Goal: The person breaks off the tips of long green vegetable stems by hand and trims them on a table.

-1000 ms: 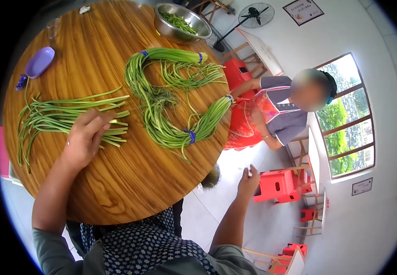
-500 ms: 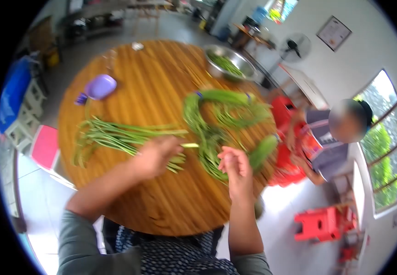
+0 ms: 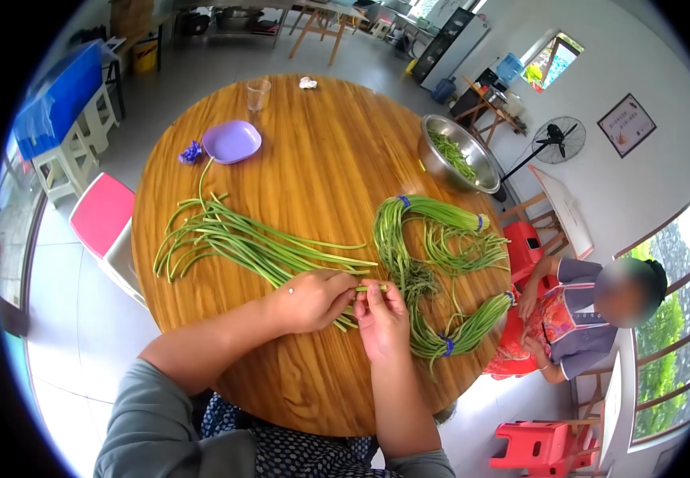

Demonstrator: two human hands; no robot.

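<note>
My left hand [image 3: 319, 303] is closed around a green garlic scape at the near end of a loose pile of garlic scapes [image 3: 237, 239]. Touching it on the right, my right hand [image 3: 385, 320] pinches the end of the held garlic scape [image 3: 370, 288] between thumb and fingers. Most of that stem is hidden by the hands. A long banded bundle of garlic scapes [image 3: 399, 239] curves to the right of my hands. Another bundle [image 3: 476, 327], tied with blue bands, lies near the table's right edge.
On the round wooden table [image 3: 321, 159] are a metal bowl [image 3: 484, 171] of short green pieces, a purple dish [image 3: 233, 143], blue bands [image 3: 191, 153], a clear cup [image 3: 258, 94] and crumpled white paper [image 3: 307, 83]. Another person [image 3: 576, 311] sits at the right.
My hands, apart half a second ago, have come together, and my right fingers now pinch the stem in my left hand. The camera view has shifted, so the table appears farther right.
</note>
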